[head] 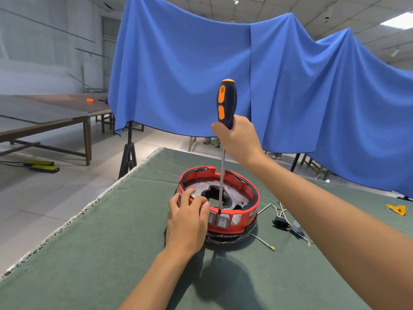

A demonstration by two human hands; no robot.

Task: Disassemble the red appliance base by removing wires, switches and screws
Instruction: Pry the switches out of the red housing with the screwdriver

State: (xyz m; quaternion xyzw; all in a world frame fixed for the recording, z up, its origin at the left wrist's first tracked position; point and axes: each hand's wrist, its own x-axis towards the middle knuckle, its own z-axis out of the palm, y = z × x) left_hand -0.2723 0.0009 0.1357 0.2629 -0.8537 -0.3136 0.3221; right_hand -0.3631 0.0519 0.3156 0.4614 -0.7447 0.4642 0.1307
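Note:
The red appliance base, a round shell with a metal plate inside, stands on the green cloth table. My left hand grips its near-left rim, fingers curled over the edge. My right hand holds a black and orange screwdriver upright by the lower handle. The long shaft runs straight down inside the base, its tip at the near rim just behind two rocker switches on the front wall. Loose white wires and a black socket lie on the cloth to the right.
A yellow scrap lies at the table's far right. A blue cloth hangs behind the table. Wooden tables stand at the left, one with an orange tool. The table's left edge is frayed.

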